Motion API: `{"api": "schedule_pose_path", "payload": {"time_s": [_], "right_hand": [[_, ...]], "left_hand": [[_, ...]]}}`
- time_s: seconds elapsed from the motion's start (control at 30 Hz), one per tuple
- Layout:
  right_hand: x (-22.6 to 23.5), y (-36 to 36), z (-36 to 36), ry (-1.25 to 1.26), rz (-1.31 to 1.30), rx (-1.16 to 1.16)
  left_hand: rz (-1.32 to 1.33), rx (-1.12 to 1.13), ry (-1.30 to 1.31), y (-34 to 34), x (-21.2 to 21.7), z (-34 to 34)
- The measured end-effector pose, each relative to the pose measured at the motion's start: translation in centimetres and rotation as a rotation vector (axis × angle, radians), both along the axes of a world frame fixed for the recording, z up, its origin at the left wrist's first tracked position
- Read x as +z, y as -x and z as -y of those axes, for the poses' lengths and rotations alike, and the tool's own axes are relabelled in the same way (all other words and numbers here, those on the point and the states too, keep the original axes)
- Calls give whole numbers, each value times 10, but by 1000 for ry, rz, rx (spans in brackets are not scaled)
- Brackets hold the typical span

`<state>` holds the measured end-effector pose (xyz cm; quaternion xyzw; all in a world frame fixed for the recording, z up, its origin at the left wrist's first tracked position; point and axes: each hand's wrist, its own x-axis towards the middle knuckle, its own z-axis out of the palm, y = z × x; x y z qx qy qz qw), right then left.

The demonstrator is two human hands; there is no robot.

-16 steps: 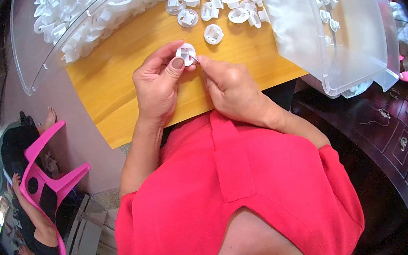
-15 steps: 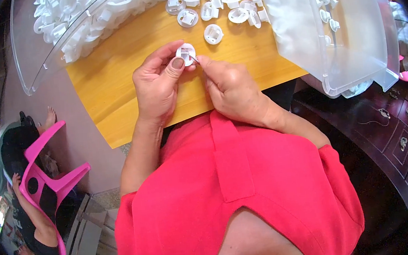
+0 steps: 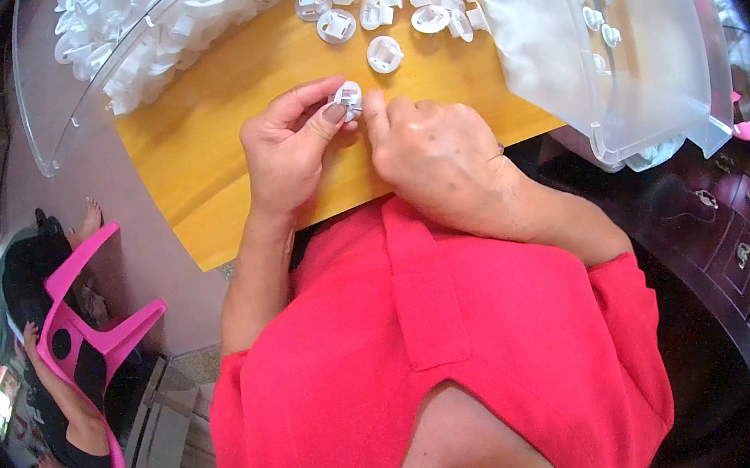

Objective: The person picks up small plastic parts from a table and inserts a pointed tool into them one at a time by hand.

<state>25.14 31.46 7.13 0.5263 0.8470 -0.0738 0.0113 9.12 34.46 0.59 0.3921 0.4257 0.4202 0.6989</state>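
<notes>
Between the thumb and fingers of my left hand [image 3: 286, 157] is a small round white plastic piece [image 3: 349, 94] with a rectangular slot in its middle. It is held above the wooden table [image 3: 206, 169]. Close on its right is my right hand [image 3: 439, 147], closed, back of the hand upward and knuckles toward the piece. Its fingertips are mostly turned out of sight, so what they hold cannot be made out. A loose piece of the same kind [image 3: 384, 54] lies just beyond my hands.
A clear bin [image 3: 44, 130] heaped with white pieces stands at far left. Several loose pieces [image 3: 432, 19] lie at the table's far side. Another translucent bin [image 3: 548, 64] is on the right. Dark drawers [image 3: 728, 241] stand at right; a person sits by a pink chair [image 3: 80, 262] at left.
My right hand has rolled over, its back now turned up; the thin dark tip seen at the piece earlier is hard to see. The piece has tilted slightly in my left hand.
</notes>
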Motion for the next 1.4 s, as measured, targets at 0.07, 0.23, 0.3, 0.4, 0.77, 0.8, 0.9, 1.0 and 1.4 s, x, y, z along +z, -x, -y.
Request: {"api": "schedule_pose_path", "payload": {"time_s": [0.07, 0.23, 0.3, 0.4, 0.77, 0.8, 0.9, 1.0, 1.4], "right_hand": [[3, 1, -1, 5, 79, 27], [6, 3, 0, -149, 290, 175], [4, 2, 2, -156, 301, 185], [3, 1, 3, -172, 296, 192], [2, -18, 3, 16, -128, 31], [3, -20, 5, 17, -159, 13], [5, -17, 6, 30, -173, -14], [5, -14, 4, 33, -165, -27], [3, -10, -1, 30, -119, 0]], "left_hand": [[-23, -7, 7, -1, 1, -1], [-101, -66, 17, -3, 12, -6], [-116, -87, 19, -4, 13, -8], [-159, -105, -5, -5, 13, -10], [222, -102, 120, 13, -2, -16], [240, -111, 122, 14, -3, -16], [225, -123, 133, 16, -2, -17], [215, -131, 124, 16, -1, -17], [72, -124, 99, 10, 3, -17]]}}
